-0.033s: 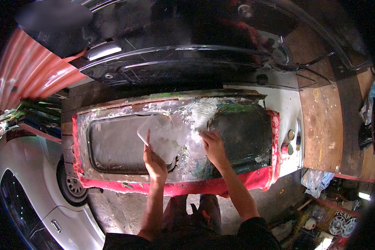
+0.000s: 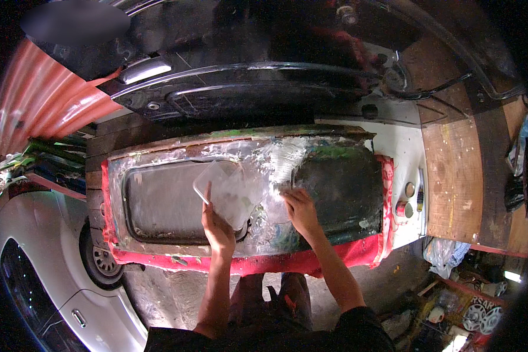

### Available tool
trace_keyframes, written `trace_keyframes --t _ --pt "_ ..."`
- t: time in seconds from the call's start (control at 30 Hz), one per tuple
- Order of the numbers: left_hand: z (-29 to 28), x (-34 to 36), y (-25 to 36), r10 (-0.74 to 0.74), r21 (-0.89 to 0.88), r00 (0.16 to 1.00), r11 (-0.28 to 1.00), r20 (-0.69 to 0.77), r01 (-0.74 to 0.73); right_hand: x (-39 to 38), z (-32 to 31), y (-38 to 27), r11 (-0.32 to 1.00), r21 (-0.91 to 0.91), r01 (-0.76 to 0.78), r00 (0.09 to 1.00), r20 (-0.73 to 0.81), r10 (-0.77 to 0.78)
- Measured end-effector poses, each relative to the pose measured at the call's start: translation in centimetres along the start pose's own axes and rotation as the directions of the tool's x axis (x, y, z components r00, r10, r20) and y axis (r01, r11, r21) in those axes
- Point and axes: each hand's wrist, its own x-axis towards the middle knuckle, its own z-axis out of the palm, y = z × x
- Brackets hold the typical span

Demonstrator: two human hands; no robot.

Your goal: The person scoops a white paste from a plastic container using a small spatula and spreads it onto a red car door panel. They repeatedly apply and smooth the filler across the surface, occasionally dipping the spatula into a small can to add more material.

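Observation:
A worn metal vehicle panel (image 2: 280,226) with two rounded window areas lies in front of me on a red cloth (image 2: 276,265). White paste (image 2: 286,159) is smeared in ridges down the strip between the windows. My left hand (image 2: 218,232) holds up a clear plastic lid or sheet (image 2: 232,196) with whitish smears, over the left window. Against the lower end of the paste, my right hand (image 2: 301,210) is closed, fingertips pinched together. Whatever those fingers grip is too small and hidden to make out.
Beyond the panel stands a large black vehicle body (image 2: 264,88). A silver car (image 2: 47,252) is parked at the left. Small round tins (image 2: 405,209) sit on a white surface to the right. A clear plastic bag (image 2: 443,255) and assorted parts lie lower right.
My right hand has shifted slightly toward me along the strip, and the white paste beside its fingers looks a little different. My left hand and the plastic stay in place.

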Motion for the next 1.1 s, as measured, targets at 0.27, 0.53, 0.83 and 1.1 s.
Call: trace_keyframes --t 0.27,0.53,0.83,1.1 --pt "-0.8 0.4 -0.6 -0.008 0.010 0.998 1.000 0.056 0.007 3.3 -2.3 0.8 0.907 0.310 -0.285 0.909 -0.213 0.358" --pt "0.2 0.0 -0.6 -0.010 0.009 1.000 1.000 0.012 0.010 4.9 0.2 0.9 0.974 0.108 -0.198 0.942 -0.253 0.220" --pt "-0.2 0.4 -0.4 -0.001 -0.012 1.000 1.000 0.010 0.001 -0.4 -2.1 -0.1 0.950 0.251 -0.186 0.977 -0.050 0.205" --pt "0.7 0.5 0.0 0.029 0.028 1.000 0.999 0.000 -0.029 5.4 -0.7 1.9 0.948 0.182 -0.262 0.911 -0.277 0.305"
